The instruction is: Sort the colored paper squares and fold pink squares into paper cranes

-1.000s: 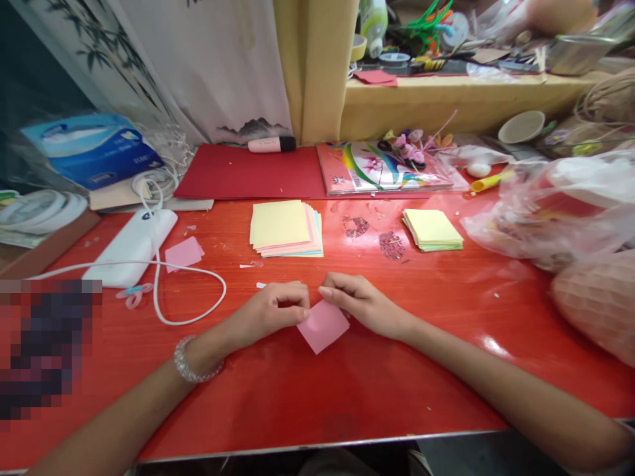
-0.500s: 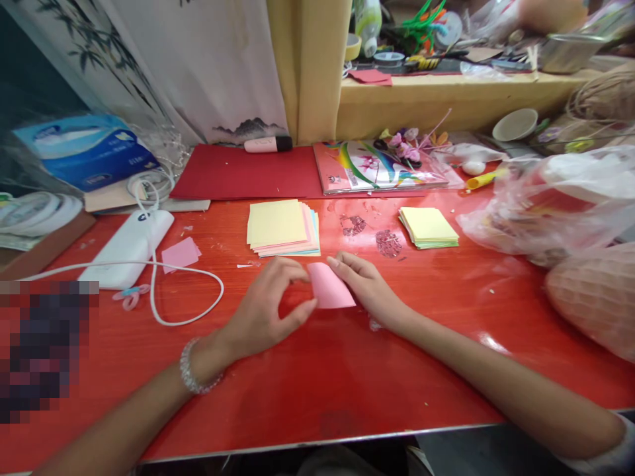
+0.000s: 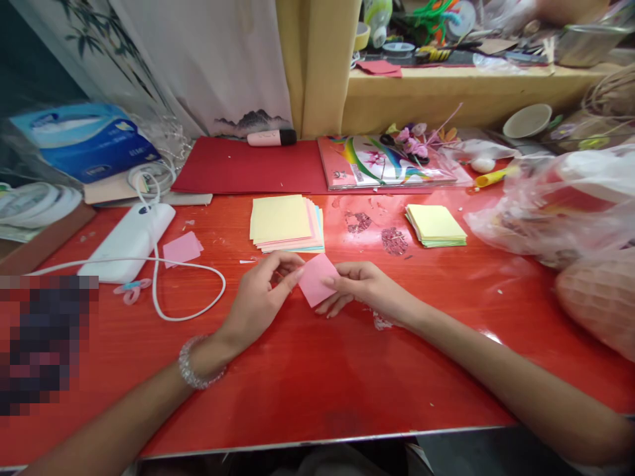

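Observation:
A small pink square of paper [image 3: 316, 280] is held up between my two hands, turned so one corner points down. My left hand [image 3: 262, 297] pinches its left corner between thumb and fingers. On the opposite side, my right hand [image 3: 358, 285] grips the right corner with the thumb in front and the fingers behind. Just beyond the hands lies a stack of larger paper sheets [image 3: 280, 219], yellow on top with pink and blue edges below. A smaller stack of yellow-green paper squares [image 3: 436, 225] sits farther right.
On the left are a white power bank [image 3: 127, 243] with a looping cable, pink paper pieces [image 3: 182, 249] and a blue tissue pack [image 3: 85, 142]. Red card [image 3: 253, 173] and a colourful paper packet [image 3: 384, 165] lie at the back. Plastic bags [image 3: 550, 198] crowd the right of the red table [image 3: 317, 383].
The pink paper was curved and tilted in my right hand; now it faces me flat as a diamond. My left fingers have closed on its left corner.

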A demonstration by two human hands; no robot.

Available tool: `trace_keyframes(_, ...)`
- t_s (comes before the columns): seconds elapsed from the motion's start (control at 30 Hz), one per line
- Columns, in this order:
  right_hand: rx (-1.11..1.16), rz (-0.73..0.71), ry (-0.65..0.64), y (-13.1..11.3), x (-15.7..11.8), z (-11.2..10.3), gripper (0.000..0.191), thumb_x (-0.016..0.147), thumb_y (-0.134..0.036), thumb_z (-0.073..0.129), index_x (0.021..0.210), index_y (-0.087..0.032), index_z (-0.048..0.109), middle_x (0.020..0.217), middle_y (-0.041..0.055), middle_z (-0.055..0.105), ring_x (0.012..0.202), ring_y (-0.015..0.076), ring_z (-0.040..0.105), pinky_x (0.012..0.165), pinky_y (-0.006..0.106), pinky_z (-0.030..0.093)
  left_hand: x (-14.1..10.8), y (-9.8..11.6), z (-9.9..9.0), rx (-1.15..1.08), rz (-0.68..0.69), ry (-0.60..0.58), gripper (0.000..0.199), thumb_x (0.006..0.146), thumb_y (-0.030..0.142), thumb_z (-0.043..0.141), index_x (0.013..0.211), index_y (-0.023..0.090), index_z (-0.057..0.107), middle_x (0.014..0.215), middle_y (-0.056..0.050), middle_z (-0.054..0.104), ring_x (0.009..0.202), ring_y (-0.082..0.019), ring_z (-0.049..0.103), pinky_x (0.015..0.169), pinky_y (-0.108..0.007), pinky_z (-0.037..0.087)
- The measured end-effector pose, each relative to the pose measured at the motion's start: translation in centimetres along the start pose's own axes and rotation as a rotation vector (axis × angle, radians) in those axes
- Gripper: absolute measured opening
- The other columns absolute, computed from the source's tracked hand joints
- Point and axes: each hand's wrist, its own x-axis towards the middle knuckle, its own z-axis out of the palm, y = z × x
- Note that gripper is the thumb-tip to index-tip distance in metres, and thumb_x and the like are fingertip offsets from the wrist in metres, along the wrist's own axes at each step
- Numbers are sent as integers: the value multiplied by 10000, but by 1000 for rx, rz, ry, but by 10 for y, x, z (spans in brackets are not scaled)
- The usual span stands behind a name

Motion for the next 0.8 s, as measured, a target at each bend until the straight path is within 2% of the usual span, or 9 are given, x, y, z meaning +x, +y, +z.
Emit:
trace_keyframes(0.13,-18,-22,70,0,0,0,323,779,-430,650,797,-113,585,682,51,673,588,143,666,551,254,537,-2,-1,3,207,151,-60,201,919,309,448,1059,204,548,1101,-45,569,1006,-163,541,889,-313,446)
trace_keyframes(0.2,-68,-57,125,1,-1,2,343,757,-455,664,782,-124,578,632,24,649,515,117,625,497,228,505,-4,-2,5,245,218,-117,338,897,375,486,1188,205,485,1217,-76,525,1106,-194,506,963,-350,416)
trace_keyframes(0.33,-278,-68,221,4,-5,7,331,736,-459,680,721,-147,570,531,-36,542,415,60,468,387,185,357,-10,-3,7,173,178,-254,645,837,427,572,1373,223,277,1263,-97,532,1117,-220,530,954,-365,428)
trace_keyframes(0.43,-426,-63,169,4,-7,7,367,727,-461,684,613,-155,516,484,-57,438,418,51,387,380,191,263,-11,-1,5,78,76,-184,507,887,364,499,1344,242,317,1184,-57,589,1043,-192,578,895,-324,451)
trace_keyframes(0.57,-495,-55,97,0,-8,4,382,795,-491,599,626,-168,484,521,-49,435,444,66,401,412,206,283,-8,4,-1,-47,-36,16,246,893,329,476,1119,235,504,1184,-24,563,1071,-188,546,899,-310,439)
trace_keyframes(0.63,-549,-104,150,0,-7,2,374,833,-490,551,648,-171,488,562,-41,435,491,78,422,444,211,303,-5,5,-3,-180,-97,-24,201,869,317,506,1049,228,496,1012,-19,597,900,-172,588,764,-295,480)
trace_keyframes(0.7,-549,-167,191,1,-6,1,315,862,-455,527,724,-172,534,647,-25,481,572,91,463,500,214,348,-1,3,-4,-299,-185,-150,193,857,316,510,1019,235,441,805,13,573,680,-139,571,597,-264,468)
trace_keyframes(0.73,-518,-184,197,2,-5,0,275,874,-432,518,784,-175,560,705,-15,518,621,100,493,538,217,379,0,2,-4,-323,-221,-208,203,847,316,523,1004,237,420,761,27,547,629,-126,550,557,-248,451)
trace_keyframes(0.8,-430,-184,190,3,-4,0,227,892,-395,500,907,-185,585,831,3,580,715,117,554,612,228,433,3,-1,-3,-288,-229,-243,236,820,324,564,975,226,415,819,21,532,688,-122,553,583,-239,451)
